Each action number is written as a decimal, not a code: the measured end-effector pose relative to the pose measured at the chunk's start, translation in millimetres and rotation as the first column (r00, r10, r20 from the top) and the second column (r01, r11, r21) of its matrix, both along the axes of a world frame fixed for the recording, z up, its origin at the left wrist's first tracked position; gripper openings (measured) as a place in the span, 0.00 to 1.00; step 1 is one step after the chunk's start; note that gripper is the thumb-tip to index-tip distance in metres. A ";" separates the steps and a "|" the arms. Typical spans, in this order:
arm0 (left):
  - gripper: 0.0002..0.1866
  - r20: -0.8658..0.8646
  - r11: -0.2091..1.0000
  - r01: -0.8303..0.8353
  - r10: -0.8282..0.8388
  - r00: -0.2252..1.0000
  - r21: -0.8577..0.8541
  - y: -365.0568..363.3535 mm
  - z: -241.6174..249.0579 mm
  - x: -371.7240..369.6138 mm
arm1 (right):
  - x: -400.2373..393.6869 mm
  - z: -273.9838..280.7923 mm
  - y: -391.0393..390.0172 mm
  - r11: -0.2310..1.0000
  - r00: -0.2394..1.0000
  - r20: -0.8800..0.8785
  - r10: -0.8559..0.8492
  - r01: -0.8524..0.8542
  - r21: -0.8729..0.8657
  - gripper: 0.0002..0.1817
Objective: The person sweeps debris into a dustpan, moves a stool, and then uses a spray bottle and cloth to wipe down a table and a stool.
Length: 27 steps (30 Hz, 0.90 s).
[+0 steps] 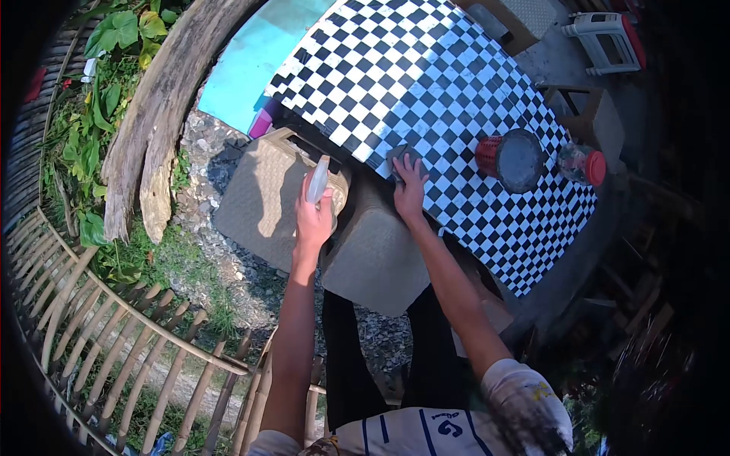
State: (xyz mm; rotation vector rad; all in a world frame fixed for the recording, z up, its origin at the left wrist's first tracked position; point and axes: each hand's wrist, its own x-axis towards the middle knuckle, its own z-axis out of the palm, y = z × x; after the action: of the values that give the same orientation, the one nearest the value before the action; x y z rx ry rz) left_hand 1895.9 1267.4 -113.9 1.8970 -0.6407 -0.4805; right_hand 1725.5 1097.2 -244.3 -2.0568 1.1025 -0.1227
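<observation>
My left hand (313, 216) is closed around a small translucent bottle (318, 181), held upright over a brown woven-pattern stool (255, 186). Its fingers wrap the far side, so part of the bottle is hidden. At the near edge of the black-and-white checkered table (456, 99), my right hand (410, 188) presses on a grey cloth (398, 157). The fingers of that hand lie over the cloth. A second brown stool (378, 262) stands in front of my legs, between my two forearms.
On the table's right part stand a red container with a round grey top (519, 160) and a clear jar with a red lid (582, 165). More stools (604, 42) stand beyond. A blue surface (251, 64), a driftwood log (144, 133) and a bamboo fence (137, 323) lie leftward.
</observation>
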 end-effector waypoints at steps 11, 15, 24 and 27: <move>0.25 0.015 0.997 0.020 -0.021 1.000 0.075 -14.6 12.4 -21.5 | -8.4 43.4 -72.2 0.965 0.929 0.367 -0.056 -0.044 0.259 0.33; 0.27 -0.017 0.999 -0.018 0.019 1.000 0.036 -31.0 2.4 -29.7 | -25.0 40.4 -53.1 0.991 0.995 0.031 0.092 -0.089 -0.100 0.32; 0.24 -0.046 0.997 -0.073 0.072 0.996 -0.008 -96.7 -3.5 -30.2 | 19.6 51.5 -129.2 0.960 0.942 0.329 -0.067 -0.029 0.279 0.28; 0.25 -0.042 0.996 -0.082 0.080 0.996 -0.030 -119.7 -18.4 -16.6 | 59.1 44.5 -211.3 0.975 0.899 0.425 -0.106 0.177 -0.131 0.32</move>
State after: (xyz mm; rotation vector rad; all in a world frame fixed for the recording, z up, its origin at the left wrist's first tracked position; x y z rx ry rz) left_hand 1879.2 1147.7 -132.3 1.8707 -0.5395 -0.4532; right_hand 1784.6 885.9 -199.7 -1.9644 0.9940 -0.7181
